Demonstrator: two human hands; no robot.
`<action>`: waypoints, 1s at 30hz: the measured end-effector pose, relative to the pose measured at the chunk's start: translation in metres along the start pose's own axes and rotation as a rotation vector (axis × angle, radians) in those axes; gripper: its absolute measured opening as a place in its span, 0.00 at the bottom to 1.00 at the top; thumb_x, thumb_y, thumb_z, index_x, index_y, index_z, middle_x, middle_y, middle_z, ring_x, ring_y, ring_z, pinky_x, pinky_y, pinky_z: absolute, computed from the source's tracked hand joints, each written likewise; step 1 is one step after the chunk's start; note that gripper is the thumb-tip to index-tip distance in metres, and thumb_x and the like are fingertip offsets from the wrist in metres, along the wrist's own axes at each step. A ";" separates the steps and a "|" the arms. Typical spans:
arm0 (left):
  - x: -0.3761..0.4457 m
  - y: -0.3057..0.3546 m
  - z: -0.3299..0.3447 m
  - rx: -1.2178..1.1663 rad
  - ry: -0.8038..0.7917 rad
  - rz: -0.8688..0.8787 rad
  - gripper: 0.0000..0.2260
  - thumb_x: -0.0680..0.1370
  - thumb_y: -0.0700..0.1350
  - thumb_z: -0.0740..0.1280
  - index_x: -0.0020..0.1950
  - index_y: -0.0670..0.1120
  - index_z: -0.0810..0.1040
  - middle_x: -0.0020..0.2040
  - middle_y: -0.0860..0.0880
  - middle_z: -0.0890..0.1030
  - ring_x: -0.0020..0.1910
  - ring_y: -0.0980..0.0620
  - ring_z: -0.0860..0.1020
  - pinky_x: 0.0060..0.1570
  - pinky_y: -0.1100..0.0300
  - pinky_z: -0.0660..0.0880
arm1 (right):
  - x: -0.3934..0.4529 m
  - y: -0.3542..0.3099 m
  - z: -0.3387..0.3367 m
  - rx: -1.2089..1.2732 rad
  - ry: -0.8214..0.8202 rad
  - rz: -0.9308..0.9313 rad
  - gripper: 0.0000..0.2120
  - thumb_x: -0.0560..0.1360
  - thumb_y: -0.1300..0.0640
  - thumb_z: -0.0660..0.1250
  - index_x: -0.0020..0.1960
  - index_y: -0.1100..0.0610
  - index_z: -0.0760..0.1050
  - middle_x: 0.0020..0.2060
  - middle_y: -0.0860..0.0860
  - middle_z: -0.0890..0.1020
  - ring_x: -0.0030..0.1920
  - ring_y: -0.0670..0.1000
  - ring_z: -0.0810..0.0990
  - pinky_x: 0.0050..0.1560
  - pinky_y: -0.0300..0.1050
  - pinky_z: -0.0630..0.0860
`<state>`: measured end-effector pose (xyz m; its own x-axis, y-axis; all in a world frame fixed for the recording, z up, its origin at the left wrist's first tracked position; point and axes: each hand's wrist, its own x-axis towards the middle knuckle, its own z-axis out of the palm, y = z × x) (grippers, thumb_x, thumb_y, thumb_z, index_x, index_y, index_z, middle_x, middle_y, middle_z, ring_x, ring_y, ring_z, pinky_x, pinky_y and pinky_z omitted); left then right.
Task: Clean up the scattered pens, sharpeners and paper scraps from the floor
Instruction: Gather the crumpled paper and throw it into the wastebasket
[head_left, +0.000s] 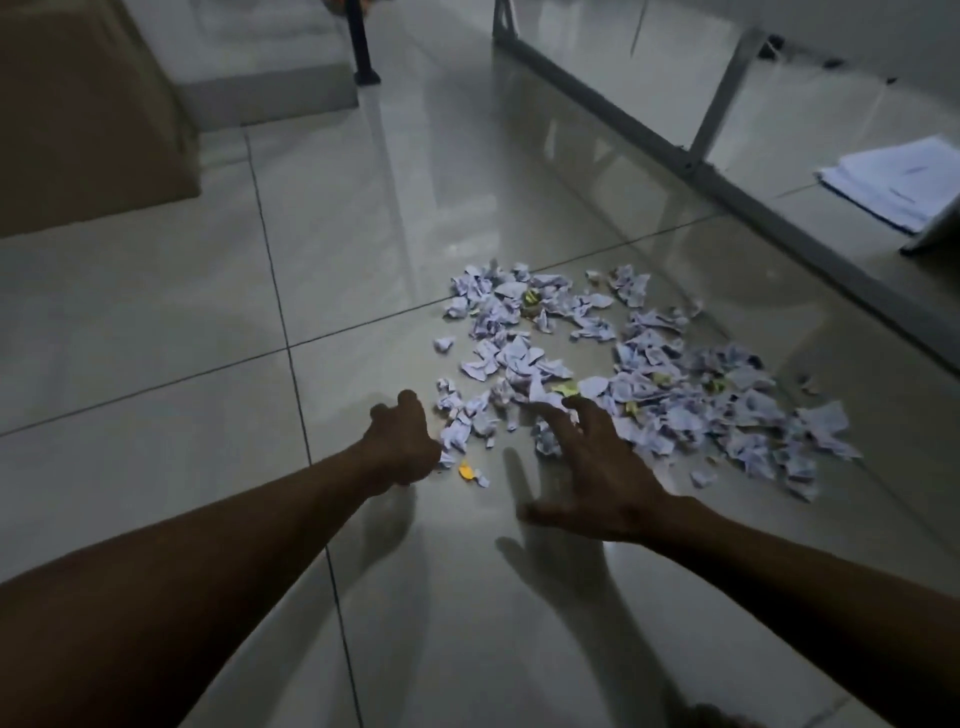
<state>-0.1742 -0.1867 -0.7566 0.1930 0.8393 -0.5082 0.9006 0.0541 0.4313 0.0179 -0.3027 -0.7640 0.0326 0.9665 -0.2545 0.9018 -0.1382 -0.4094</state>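
The paper scraps (623, 374) lie spread on the floor (208, 312). The left hand (402, 441) is curled beside them; the right hand (592, 467) is spread wide. Scoop from both sides into 1 heap.

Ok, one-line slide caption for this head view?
Both hands, left hand and right hand, reach into torn paper scraps on the tiled floor.

The glossy tiled floor (156, 322) carries a loose spread of crumpled white paper scraps (649, 384), one orange bit (466, 471) near its edge, and stacked papers (893, 182) well apart.
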 end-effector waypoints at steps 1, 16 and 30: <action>0.004 0.001 0.006 -0.023 -0.003 -0.034 0.27 0.75 0.37 0.64 0.71 0.41 0.58 0.64 0.34 0.65 0.55 0.37 0.75 0.31 0.58 0.73 | 0.005 0.003 0.000 -0.006 0.004 -0.018 0.58 0.60 0.29 0.73 0.78 0.43 0.44 0.76 0.54 0.50 0.77 0.57 0.48 0.74 0.55 0.59; 0.063 0.065 0.035 -0.115 0.074 -0.136 0.27 0.76 0.39 0.65 0.73 0.45 0.60 0.71 0.38 0.55 0.63 0.38 0.70 0.62 0.53 0.71 | 0.118 0.039 0.032 -0.055 0.007 -0.187 0.73 0.45 0.16 0.64 0.76 0.42 0.30 0.76 0.55 0.31 0.74 0.57 0.26 0.75 0.63 0.36; 0.047 0.081 0.053 0.248 -0.161 0.116 0.14 0.78 0.46 0.62 0.62 0.42 0.73 0.59 0.41 0.72 0.61 0.39 0.69 0.60 0.49 0.70 | 0.125 0.044 0.047 -0.026 0.144 -0.186 0.48 0.63 0.32 0.65 0.78 0.43 0.52 0.78 0.58 0.51 0.78 0.60 0.43 0.75 0.61 0.42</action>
<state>-0.0718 -0.1715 -0.7854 0.3412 0.7349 -0.5861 0.9327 -0.1874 0.3081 0.0411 -0.1976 -0.8549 -0.0757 0.9959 -0.0489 0.9088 0.0487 -0.4144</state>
